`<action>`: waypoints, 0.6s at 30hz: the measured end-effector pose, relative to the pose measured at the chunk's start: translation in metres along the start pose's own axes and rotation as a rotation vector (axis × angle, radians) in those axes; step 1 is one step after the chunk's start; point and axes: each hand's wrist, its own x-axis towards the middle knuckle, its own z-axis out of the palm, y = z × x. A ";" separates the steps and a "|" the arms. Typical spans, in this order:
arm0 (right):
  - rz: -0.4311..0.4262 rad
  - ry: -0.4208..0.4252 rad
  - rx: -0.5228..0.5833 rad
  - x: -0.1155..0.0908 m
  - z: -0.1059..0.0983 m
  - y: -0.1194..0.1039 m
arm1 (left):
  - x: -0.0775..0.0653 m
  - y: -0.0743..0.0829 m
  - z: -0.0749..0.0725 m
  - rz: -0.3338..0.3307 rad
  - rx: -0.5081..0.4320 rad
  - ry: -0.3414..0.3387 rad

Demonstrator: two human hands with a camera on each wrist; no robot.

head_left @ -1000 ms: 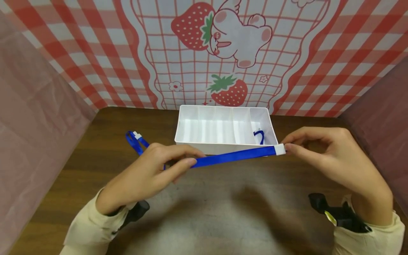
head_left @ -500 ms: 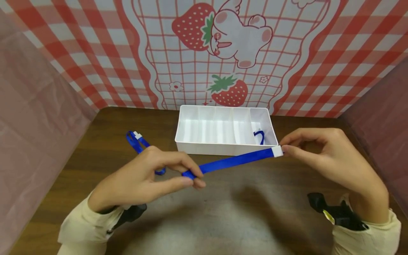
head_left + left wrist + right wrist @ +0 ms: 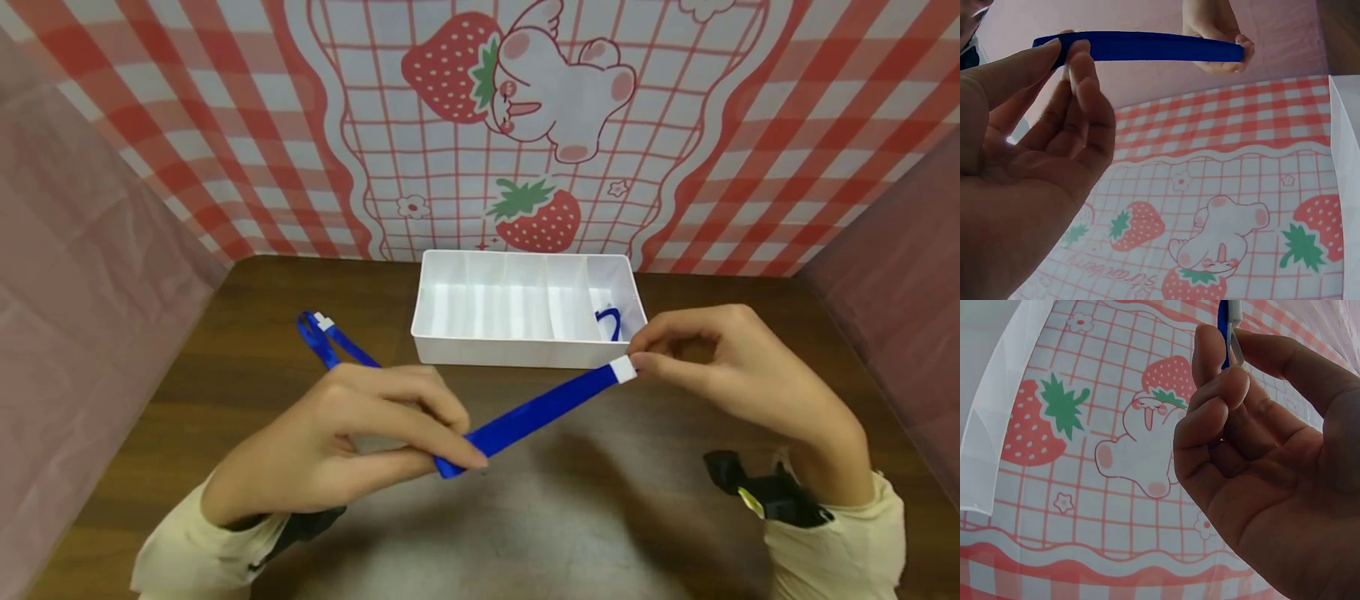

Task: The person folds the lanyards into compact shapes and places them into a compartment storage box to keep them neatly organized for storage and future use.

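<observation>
A folded blue lanyard (image 3: 542, 412) with a white plastic clip (image 3: 622, 369) stretches between my two hands, over the table. My left hand (image 3: 352, 442) pinches its lower left end between thumb and fingers. At the clip end, thumb and fingertips of my right hand (image 3: 720, 367) pinch it; in the right wrist view that hand (image 3: 1266, 450) shows its other fingers curled below the clip. The left wrist view has the blue strap (image 3: 1141, 47) running flat from the left hand (image 3: 1041, 125) to the right hand's fingers.
Behind the hands stands a white compartment box (image 3: 491, 350), with a blue strap loop (image 3: 617, 323) in its rightmost compartment. Another blue lanyard (image 3: 315, 337) lies on the wooden table (image 3: 210, 350) at left, partly behind my left hand. A checked strawberry-print cloth (image 3: 420, 167) hangs behind.
My left hand has moved down and shifted its grip on the strap's end. My right hand has come left and slightly down with the clip, so the lanyard slants more steeply.
</observation>
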 end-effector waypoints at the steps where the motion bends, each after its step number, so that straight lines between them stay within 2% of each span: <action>1: -0.002 -0.006 0.000 0.000 0.000 0.000 | 0.000 0.000 0.001 0.012 0.005 0.007; 3: -0.006 -0.013 0.003 0.001 0.000 0.001 | 0.001 0.001 0.002 0.031 0.022 0.023; 10: 0.004 -0.028 0.045 -0.002 -0.005 0.005 | 0.000 0.003 0.003 0.009 0.142 0.091; 15: 0.016 -0.052 0.063 -0.002 -0.007 0.008 | 0.001 0.001 0.004 0.066 0.229 0.133; 18: 0.028 -0.067 0.057 0.000 -0.006 0.007 | 0.002 -0.001 0.004 0.115 0.235 0.149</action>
